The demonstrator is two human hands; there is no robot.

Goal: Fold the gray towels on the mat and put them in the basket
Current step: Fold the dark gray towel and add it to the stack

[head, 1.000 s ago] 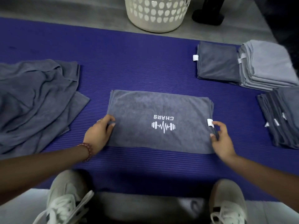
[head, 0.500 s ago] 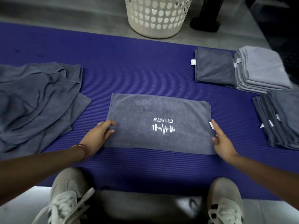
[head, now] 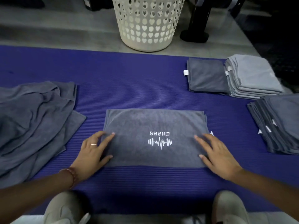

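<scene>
Both hands flat on folded gray towel (head: 153, 136) — mat (head: 129, 88).
Left hand (head: 92, 152) and right hand (head: 218, 156): fingers straight, spread, pressing its ends — basket (head: 148, 21) beyond.

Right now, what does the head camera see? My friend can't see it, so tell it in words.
A person's left grip and right grip, bare hands, press flat on a folded gray towel on a blue mat. Unfolded towels heap at left, folded stacks sit at right, and a white basket stands beyond.
</scene>
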